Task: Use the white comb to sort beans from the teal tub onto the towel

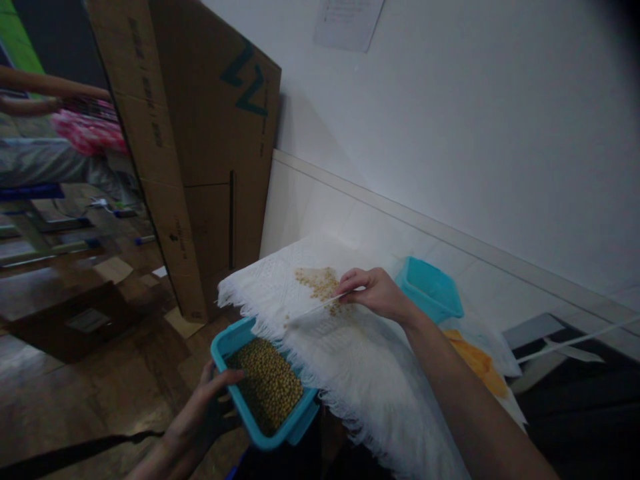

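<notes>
My left hand (203, 400) grips the near-left side of a blue plastic basin (235, 400), its thumb over the rim. Yellowish soybeans (273, 380) fill much of the basin, which sits just under the fringed edge of a white tablecloth (395, 393). On the cloth lies a scatter of loose soybeans (317, 281). My right hand (375, 291) is closed over them, pinching a thin, pale, straight strip (320, 308) that slants down-left across the cloth. Whether it is a stick or the edge of a thin sheet cannot be made out.
A second blue container (430, 290) stands behind my right forearm, with an orange cloth (475, 360) nearby. A tall cardboard box (215, 133) stands left of the table, a white wall (475, 120) behind. Another person's arm (50, 83) shows far left; cardboard (75, 320) lies on the floor.
</notes>
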Demonstrator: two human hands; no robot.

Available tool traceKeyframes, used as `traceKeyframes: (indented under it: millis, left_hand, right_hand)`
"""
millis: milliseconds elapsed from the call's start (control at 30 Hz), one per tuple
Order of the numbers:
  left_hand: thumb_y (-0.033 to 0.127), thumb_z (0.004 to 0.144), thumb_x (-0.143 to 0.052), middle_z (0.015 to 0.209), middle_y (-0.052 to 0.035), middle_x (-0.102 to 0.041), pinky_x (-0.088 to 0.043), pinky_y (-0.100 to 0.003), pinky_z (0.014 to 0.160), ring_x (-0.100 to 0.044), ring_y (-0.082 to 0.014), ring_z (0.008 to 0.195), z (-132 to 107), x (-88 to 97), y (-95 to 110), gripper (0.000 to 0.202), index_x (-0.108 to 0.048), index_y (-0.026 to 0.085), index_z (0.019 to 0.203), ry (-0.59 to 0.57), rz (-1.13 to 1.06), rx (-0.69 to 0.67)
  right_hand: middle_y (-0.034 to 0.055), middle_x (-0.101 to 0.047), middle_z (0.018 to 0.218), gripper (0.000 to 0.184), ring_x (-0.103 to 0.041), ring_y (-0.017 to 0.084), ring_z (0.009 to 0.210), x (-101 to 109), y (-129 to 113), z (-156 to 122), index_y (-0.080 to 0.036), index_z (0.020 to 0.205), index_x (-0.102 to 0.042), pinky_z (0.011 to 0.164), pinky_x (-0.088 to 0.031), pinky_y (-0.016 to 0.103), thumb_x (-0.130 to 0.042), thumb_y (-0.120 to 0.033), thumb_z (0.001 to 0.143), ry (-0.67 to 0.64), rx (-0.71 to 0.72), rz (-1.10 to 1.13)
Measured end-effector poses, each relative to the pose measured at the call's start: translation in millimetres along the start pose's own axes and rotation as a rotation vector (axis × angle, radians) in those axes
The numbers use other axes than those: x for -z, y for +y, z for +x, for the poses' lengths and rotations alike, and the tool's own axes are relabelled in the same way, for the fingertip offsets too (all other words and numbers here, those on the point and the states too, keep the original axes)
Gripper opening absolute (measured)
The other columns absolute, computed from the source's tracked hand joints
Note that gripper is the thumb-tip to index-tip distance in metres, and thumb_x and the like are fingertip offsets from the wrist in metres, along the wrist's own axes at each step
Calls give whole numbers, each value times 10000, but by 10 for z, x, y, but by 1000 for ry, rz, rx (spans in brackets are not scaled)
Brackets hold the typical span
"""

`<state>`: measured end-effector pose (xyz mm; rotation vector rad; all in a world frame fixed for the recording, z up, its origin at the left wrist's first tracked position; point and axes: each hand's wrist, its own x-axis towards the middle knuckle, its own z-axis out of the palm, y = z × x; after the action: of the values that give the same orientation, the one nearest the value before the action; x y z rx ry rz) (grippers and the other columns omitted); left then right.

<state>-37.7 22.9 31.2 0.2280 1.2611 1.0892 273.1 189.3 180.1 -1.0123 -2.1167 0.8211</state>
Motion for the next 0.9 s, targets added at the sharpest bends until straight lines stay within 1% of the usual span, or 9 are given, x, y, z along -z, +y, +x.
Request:
traceKeyframes:
  millis: [133, 267, 367, 433, 500, 600, 733, 800, 900]
  left_hand:
    - [435, 642, -1024, 1072, -58, -754, -657, -483, 810, -795, -344, 920, 10, 4, -12, 889, -564, 364, 1400, -2, 10, -10]
    - [441, 644, -1005, 1062, -45, -761, -661, -516, 845, -806, -356, 942, -7, -2, -15, 882, -554, 364, 1398, -7, 10, -22]
    - [425, 667, -989, 1066, -48, -770, -666, -508, 844, -799, -340, 930, -30, -9, -1, 856, -551, 356, 1399, -15, 13, -27]
    - [422, 689, -974, 1056, -48, -770, -660, -481, 817, -793, -326, 907, -44, -10, 8, 837, -547, 345, 1405, -22, 22, -29]
    - [432, 705, -965, 1012, -31, -758, -645, -449, 785, -782, -305, 867, -55, -11, 12, 842, -538, 339, 1424, -33, 26, -30]
    - [444, 705, -967, 952, -5, -741, -629, -422, 766, -772, -288, 837, -69, -23, 8, 867, -538, 338, 1451, -43, 27, -27]
    - [431, 674, -982, 1022, -40, -780, -641, -444, 789, -799, -326, 914, -79, -52, 1, 924, -545, 337, 1483, -17, 21, -18]
    - [432, 666, -985, 1034, -51, -786, -647, -456, 793, -799, -335, 921, -71, -56, -4, 943, -543, 333, 1493, -10, 19, -17]
    - [435, 664, -981, 1026, -50, -778, -650, -466, 786, -794, -334, 891, -43, -44, -20, 946, -536, 328, 1493, -18, 18, -20]
  right_hand:
    - [40, -874, 873, 100, -821, 210, 844, -52, 71, 15, -308, 834, -942, 826, -666, 334, -966, -308, 737, 60, -11, 13]
    - [44, -878, 883, 128, -821, 212, 853, -64, 124, -18, -309, 840, -945, 853, -665, 343, -952, -259, 722, 48, -27, 29]
    - [52, -876, 876, 113, -825, 225, 876, -29, 140, -56, -298, 834, -945, 871, -666, 354, -973, -281, 725, 32, -30, 37]
    - [54, -873, 864, 111, -826, 232, 885, -5, 138, -84, -294, 833, -945, 878, -669, 363, -989, -309, 732, 30, -34, 23]
    - [53, -876, 872, 120, -829, 232, 879, 5, 122, -121, -298, 837, -946, 881, -677, 370, -998, -333, 736, 34, -46, 13]
    - [54, -888, 891, 114, -842, 234, 878, -9, 61, -210, -304, 846, -947, 884, -691, 372, -991, -351, 752, 27, -70, 20]
    - [48, -902, 910, 64, -862, 234, 878, -64, -79, -374, -310, 856, -947, 858, -709, 354, -947, -339, 800, 18, -83, 32]
    - [41, -908, 924, 51, -873, 230, 883, -95, -162, -457, -317, 864, -947, 858, -717, 343, -922, -317, 820, 25, -68, 35]
    - [33, -918, 964, 107, -893, 235, 930, -138, -287, -576, -331, 898, -951, 902, -726, 342, -887, -270, 838, 52, -43, 14]
